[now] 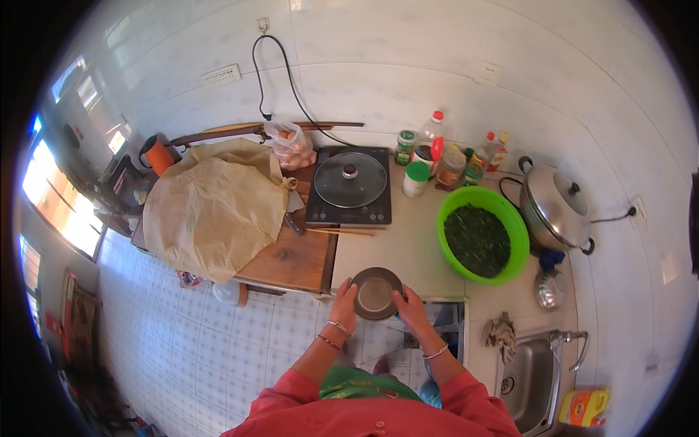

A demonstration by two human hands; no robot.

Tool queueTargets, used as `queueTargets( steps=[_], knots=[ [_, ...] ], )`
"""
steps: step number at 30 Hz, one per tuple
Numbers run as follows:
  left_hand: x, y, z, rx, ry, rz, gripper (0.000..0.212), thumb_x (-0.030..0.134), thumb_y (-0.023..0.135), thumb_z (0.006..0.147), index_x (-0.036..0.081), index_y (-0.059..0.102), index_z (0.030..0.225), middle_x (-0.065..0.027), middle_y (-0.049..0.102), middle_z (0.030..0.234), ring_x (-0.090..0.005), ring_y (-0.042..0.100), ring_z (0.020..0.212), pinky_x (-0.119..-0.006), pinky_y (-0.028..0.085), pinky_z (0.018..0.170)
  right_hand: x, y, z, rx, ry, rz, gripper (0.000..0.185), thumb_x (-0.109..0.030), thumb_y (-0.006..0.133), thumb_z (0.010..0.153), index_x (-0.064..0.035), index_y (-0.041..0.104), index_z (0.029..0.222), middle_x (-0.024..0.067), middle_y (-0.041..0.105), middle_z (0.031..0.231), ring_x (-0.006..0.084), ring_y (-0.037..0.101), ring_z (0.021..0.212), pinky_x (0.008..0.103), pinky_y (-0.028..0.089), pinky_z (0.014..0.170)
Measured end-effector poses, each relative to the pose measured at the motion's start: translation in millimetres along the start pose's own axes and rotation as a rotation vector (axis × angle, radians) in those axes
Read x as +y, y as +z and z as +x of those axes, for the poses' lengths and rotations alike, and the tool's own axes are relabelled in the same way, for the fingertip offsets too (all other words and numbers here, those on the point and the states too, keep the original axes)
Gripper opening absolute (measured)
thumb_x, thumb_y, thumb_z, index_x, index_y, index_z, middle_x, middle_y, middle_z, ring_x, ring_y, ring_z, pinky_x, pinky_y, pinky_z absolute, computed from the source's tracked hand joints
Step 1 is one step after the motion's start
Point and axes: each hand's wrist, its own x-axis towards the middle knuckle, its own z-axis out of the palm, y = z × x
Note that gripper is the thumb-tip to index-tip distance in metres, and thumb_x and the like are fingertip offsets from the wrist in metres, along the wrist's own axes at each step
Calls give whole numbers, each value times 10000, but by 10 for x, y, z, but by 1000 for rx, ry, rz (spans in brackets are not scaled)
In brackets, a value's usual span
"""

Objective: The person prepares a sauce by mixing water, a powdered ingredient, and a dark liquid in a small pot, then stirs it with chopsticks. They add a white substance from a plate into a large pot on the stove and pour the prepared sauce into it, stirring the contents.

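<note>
A round brown-grey shallow dish (375, 294) is held level between both hands at the counter's front edge. My left hand (344, 303) grips its left rim, and my right hand (410, 309) grips its right rim, with the thumb over the edge. Behind it, an induction cooker (348, 216) carries a glass pan lid (349, 188) with a knob; what lies under the lid is hard to see. To the right stands a green plastic basin (443, 253) of dark leafy greens (477, 240). Wooden chopsticks (349, 232) lie in front of the cooker.
A kitchen knife (294, 224) lies beside a beige cloth cover (218, 207) on the left. Jars and bottles (431, 142) line the wall. A lidded metal pot (554, 207), a metal bowl (550, 289), a crumpled rag (499, 334) and a sink (529, 377) are at right.
</note>
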Motion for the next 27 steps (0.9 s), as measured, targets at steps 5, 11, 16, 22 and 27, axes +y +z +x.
queueTargets(
  steps=[5, 11, 16, 22, 27],
  knots=[
    [175, 51, 872, -45, -51, 85, 551, 209, 499, 899, -15, 296, 1360, -135, 364, 1372, -200, 327, 1262, -297, 250, 1041, -159, 87, 777, 68, 87, -84, 262, -240, 511, 906, -5, 580, 998, 15, 575, 796, 91, 508, 725, 243, 425, 658],
    [111, 288, 1696, -165, -172, 91, 554, 197, 513, 895, -4, 297, 1364, -114, 393, 1356, -188, 356, 1241, -277, 272, 1019, -33, -67, 1402, 251, 129, -202, 306, -288, 523, 873, -12, 592, 987, 131, 633, 802, 223, 601, 710, 336, 460, 669],
    [11, 254, 2067, -297, -127, 226, 560, 154, 549, 864, -32, 319, 1339, -123, 445, 1304, -202, 414, 1187, -291, 322, 990, -115, -155, 1695, 232, 202, -376, 291, -269, 538, 870, 13, 571, 932, 113, 575, 716, 192, 525, 641, 328, 429, 603],
    [208, 411, 2034, -251, 485, 923, 579, 173, 618, 800, -42, 379, 1282, -202, 439, 1268, -299, 418, 1186, -379, 300, 1020, -27, -410, 1826, 318, -37, -614, 372, -285, 548, 841, -24, 564, 1106, 199, 623, 820, 353, 604, 789, 386, 471, 720],
    [676, 1178, 2165, -363, 342, 669, 430, 110, 604, 805, -13, 463, 1192, -165, 497, 1199, -239, 490, 1111, -338, 402, 926, -1124, -1119, 2428, 217, -85, -423, 332, -221, 575, 826, -29, 579, 1098, 196, 639, 857, 297, 635, 756, 359, 497, 683]
  ],
)
